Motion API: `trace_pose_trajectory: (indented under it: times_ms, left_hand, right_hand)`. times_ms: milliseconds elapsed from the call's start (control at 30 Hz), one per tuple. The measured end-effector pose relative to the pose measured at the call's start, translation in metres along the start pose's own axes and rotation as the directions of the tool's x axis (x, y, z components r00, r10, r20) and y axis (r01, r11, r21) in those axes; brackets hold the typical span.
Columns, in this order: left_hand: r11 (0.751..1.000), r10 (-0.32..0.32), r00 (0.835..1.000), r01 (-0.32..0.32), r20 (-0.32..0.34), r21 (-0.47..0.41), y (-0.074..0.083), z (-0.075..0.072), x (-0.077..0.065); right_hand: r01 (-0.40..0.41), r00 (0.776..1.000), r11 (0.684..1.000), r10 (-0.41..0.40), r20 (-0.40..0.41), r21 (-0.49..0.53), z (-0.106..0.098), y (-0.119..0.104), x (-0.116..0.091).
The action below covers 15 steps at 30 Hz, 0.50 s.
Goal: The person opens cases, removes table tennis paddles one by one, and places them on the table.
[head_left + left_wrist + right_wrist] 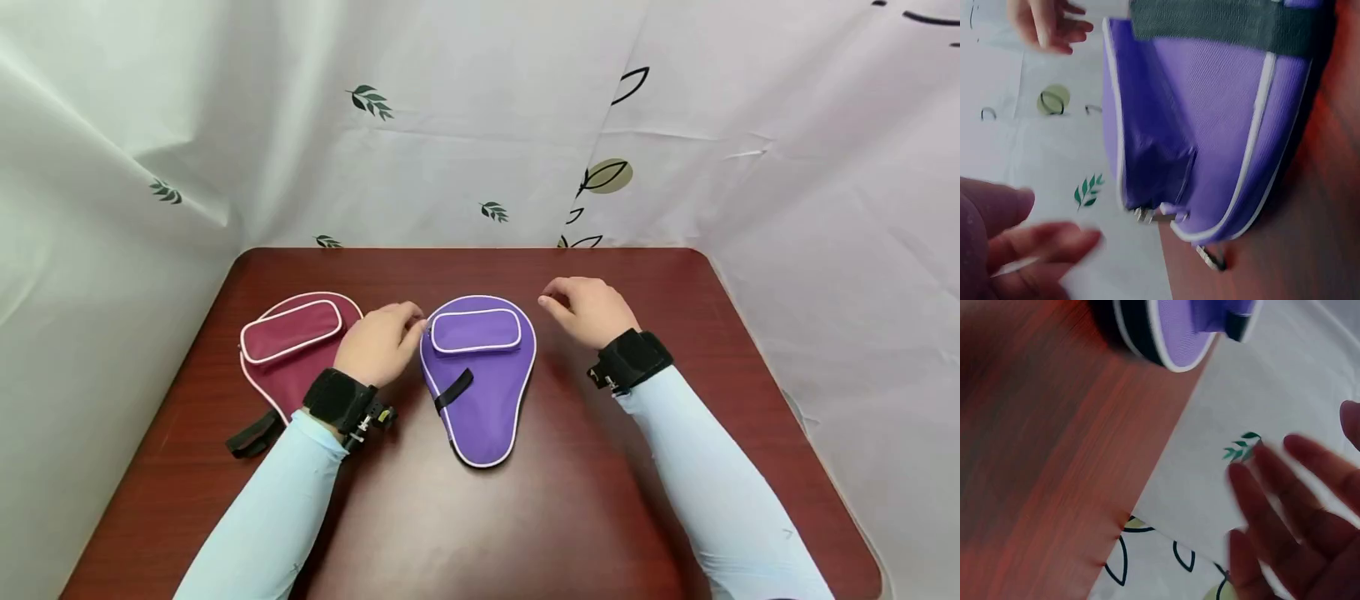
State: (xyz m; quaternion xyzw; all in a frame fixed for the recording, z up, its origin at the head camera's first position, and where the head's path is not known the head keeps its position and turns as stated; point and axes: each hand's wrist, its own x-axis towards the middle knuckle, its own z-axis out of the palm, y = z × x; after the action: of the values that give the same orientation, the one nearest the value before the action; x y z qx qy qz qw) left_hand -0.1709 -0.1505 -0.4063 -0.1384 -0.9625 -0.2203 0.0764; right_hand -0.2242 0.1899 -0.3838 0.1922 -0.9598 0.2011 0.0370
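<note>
Pale blue sleeves [255, 525] came nearest, both cut off at the bottom of the head view; a mark on the right one was too small to make out. Each ended in a black wristband [634, 360].

From where I stood, the purple case [491, 392] lay flat near the middle of the reddish-brown surface [585, 517], between the 2 hands, its wide end away from the person. The left hand [378, 343] was just beside its rim; the left wrist view showed a gap there. That hand's fingers were loosely bent, a little apart and blurred, gripping nothing. The right hand [596, 312] hung apart from the case, its fingers slightly spread and half bent, also without a load.

Farther left, a maroon case [292, 333] was partly hidden by the left hand and arm, its black strap [255, 433] poking out. Wood stretched from the purple case's narrow end toward the near side, and from the right hand to the right edge. White cloth [450, 158] printed with leaves rose behind the far edge.
</note>
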Motion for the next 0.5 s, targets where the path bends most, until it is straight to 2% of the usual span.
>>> trace_pose_trajectory:
  times_ms: [67,133,233,300,400,500]
  left_hand:
    - [0.998,0.070,0.997,-0.070,-0.010,-0.008,0.004,0.005,0.000]
    - [0.987,0.159,0.987,-0.159,-0.036,-0.015,0.010,0.011,-0.002]
    - [0.955,0.296,0.951,-0.298,-0.087,-0.006,0.019,0.021,-0.005]
    - [0.932,0.361,0.925,-0.362,-0.116,0.011,0.024,0.028,-0.006]
    - [0.909,0.417,0.900,-0.416,-0.126,0.037,0.028,0.038,-0.008]
    - [0.900,0.436,0.895,-0.434,-0.091,0.049,0.031,0.047,-0.011]
  right_hand:
    - [0.053,0.998,0.998,-0.054,-0.020,-0.033,0.000,0.000,0.008]
    - [0.103,0.994,0.992,-0.105,-0.024,-0.069,0.000,0.001,0.018]
    - [0.170,0.985,0.979,-0.173,-0.015,-0.111,0.001,0.001,0.034]
    - [0.207,0.978,0.971,-0.208,0.001,-0.123,0.003,0.000,0.044]
    - [0.269,0.963,0.953,-0.268,0.030,-0.139,0.008,-0.002,0.060]
    - [0.343,0.939,0.925,-0.334,0.079,-0.163,0.016,-0.008,0.075]
